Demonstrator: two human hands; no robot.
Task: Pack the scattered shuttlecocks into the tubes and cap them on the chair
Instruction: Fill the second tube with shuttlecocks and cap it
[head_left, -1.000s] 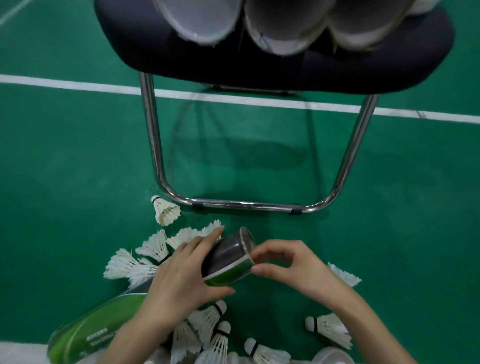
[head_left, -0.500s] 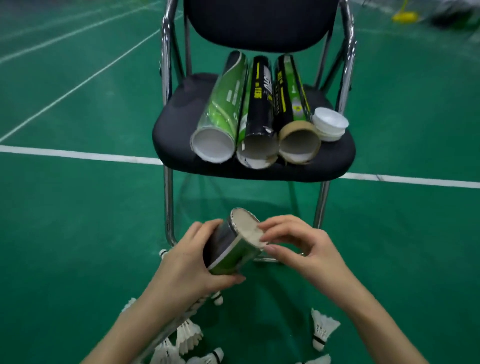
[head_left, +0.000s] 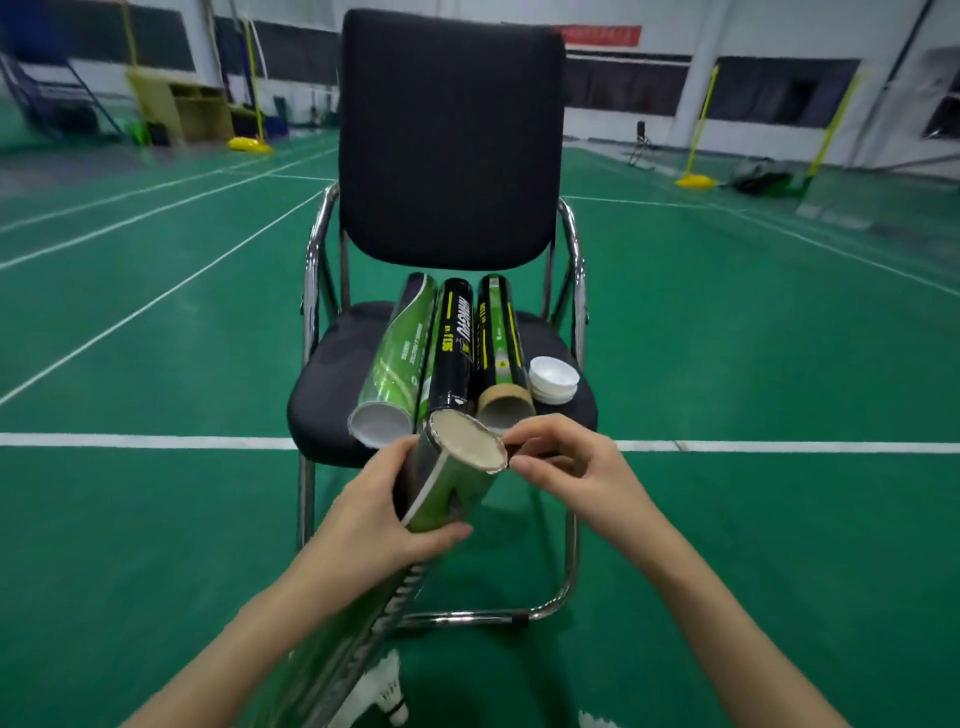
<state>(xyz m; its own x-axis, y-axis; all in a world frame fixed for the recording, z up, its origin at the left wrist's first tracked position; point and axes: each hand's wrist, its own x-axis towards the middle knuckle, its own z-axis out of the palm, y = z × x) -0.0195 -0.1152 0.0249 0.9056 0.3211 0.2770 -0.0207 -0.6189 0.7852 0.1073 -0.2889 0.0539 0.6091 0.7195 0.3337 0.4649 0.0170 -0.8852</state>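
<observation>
My left hand (head_left: 366, 522) grips a green and black shuttlecock tube (head_left: 452, 480) near its upper end, tilted up toward the chair. The tube's open mouth shows a pale inside. My right hand (head_left: 569, 467) is at the mouth's right rim, thumb and fingers pinched at the edge. On the black chair seat (head_left: 324, 369) lie three open tubes side by side: a green one (head_left: 400, 353), a black one (head_left: 454, 343) and a black-green one (head_left: 498, 338). A stack of white caps (head_left: 553, 379) sits to their right. A shuttlecock (head_left: 382, 691) lies on the floor below.
The chair has chrome legs (head_left: 569, 571) and a tall black backrest (head_left: 449, 135). Green court floor with a white line (head_left: 779, 446) surrounds it. Yellow net posts (head_left: 693, 156) and a wooden cabinet (head_left: 179, 109) stand far behind.
The view has lifted from the floor to the chair. My hands raised the tube up and forward toward the seat. The scattered shuttlecocks have mostly dropped out of view.
</observation>
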